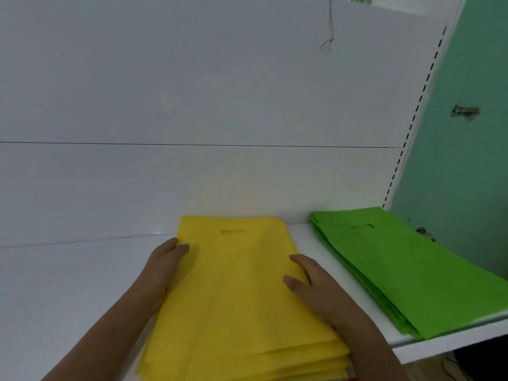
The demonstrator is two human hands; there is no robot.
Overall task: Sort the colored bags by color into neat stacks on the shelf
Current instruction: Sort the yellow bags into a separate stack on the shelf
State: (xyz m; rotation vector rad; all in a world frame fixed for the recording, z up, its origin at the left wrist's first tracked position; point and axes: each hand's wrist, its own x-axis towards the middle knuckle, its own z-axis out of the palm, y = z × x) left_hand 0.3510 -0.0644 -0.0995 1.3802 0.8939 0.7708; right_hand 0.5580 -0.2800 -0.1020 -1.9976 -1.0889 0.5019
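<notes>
A stack of yellow bags with a cut-out handle slot lies on the white shelf, in the middle of the view. My left hand touches the stack's left edge, its thumb lying on the top bag. My right hand rests on the stack's right edge, fingers fairly straight along the side. A stack of green bags lies to the right, apart from the yellow one, its near corner overhanging the shelf's front edge.
The white back panel rises behind the shelf. A slotted upright and a green wall bound the right side. Bare shelf surface stretches left of the yellow stack.
</notes>
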